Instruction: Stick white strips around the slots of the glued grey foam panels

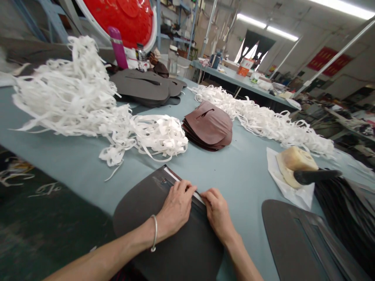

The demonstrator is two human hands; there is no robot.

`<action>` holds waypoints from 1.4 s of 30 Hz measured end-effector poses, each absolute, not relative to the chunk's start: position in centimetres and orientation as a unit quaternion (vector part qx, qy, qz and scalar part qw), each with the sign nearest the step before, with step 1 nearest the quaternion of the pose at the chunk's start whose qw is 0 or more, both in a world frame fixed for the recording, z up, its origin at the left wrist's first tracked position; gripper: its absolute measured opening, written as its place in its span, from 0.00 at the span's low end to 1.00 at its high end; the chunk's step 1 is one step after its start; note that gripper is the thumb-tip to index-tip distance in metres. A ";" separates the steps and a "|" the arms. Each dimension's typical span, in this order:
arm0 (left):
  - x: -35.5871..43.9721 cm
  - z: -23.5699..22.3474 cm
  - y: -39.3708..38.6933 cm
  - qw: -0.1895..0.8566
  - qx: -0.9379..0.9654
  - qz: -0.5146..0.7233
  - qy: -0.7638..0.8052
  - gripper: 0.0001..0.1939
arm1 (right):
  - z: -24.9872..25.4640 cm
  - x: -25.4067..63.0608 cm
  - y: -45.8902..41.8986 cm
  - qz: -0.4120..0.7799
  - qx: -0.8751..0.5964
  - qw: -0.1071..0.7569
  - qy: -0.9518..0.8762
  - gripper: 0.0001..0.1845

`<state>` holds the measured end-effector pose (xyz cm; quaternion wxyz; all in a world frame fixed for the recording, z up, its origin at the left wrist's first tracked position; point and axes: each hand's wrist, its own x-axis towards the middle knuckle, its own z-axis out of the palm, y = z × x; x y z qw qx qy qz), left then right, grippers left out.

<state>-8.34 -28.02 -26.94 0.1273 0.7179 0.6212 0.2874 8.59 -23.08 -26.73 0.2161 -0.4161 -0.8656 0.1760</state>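
A dark grey, rounded panel of leather-like sheet lies on the table in front of me, with a slot near its far edge. Along that straight edge runs a narrow white strip. My left hand, a bangle at its wrist, rests over the panel with fingers bent and pinched at the strip-lined edge. Just to its right, my right hand pinches the same edge near the end of the strip. The fingertips of both hands partly hide what lies between them.
White strips lie in a tangled heap at left and a long pile at back right. Brown panels are stacked mid-table. On the right are a yellowish block, a black-handled tool and another dark panel.
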 end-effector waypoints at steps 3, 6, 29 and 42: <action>-8.5 -27.2 -28.0 0.077 0.754 0.264 0.597 0.17 | -27.1 8.3 -23.7 0.076 -0.378 0.205 -0.900 0.14; -8.4 -27.3 -28.3 0.001 0.801 0.199 0.565 0.18 | -26.7 8.4 -23.9 0.057 -0.376 0.178 -0.908 0.13; -5.6 -26.7 -29.7 -0.068 0.857 0.088 0.502 0.19 | -26.0 12.1 -27.2 0.035 -0.396 0.140 -0.907 0.12; -4.7 -27.2 -31.0 -0.079 0.859 0.113 0.492 0.19 | -28.5 12.8 -29.7 -0.164 -0.372 0.165 -0.898 0.18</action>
